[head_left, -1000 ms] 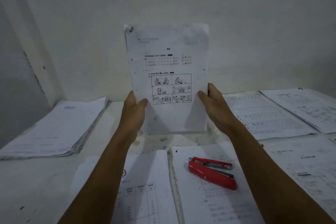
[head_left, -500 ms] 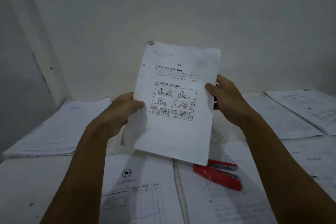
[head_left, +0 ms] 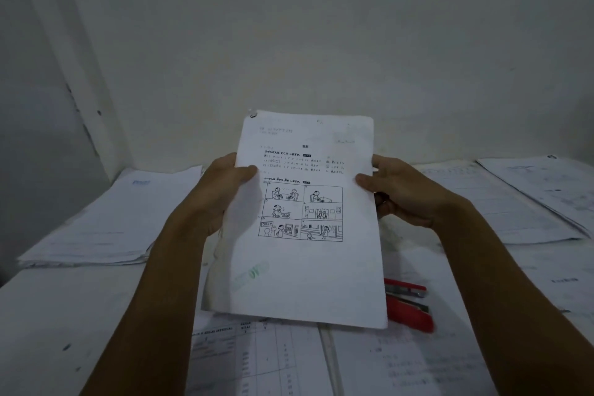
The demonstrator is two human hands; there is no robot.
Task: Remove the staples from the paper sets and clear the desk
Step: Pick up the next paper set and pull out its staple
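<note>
Easily torn if yanked: stapled paper set (head_left: 308, 219) pinched by left hand (head_left: 221, 193) and right hand (head_left: 398, 193), staple (head_left: 253, 114) above left thumb, stapler (head_left: 408, 305) below right wrist.

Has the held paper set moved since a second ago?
Yes. The paper set has come down and tipped back from upright: its bottom edge now overlaps the red stapler, which earlier lay fully exposed below it.
</note>
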